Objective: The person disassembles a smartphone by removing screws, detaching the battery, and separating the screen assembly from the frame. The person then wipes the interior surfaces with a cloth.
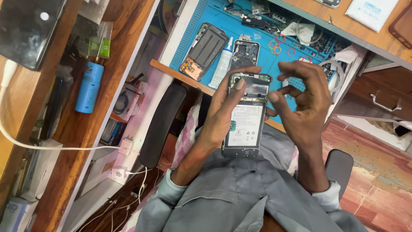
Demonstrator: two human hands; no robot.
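Nearest, above the grey-shirted lap, the left hand [223,111] is gripping an opened phone [246,116], back cover off and battery showing, its fingers wrapping the left edge and the thumb pressing near the top. The right hand [302,101] is hovering just beside the phone's right edge, fingers curled and loosely spread, clasping nothing visible. Farther off, a blue work mat [266,51] is carrying two more dismantled phones [206,49], a white glue tube [223,64] and coloured rubber bands [277,45].
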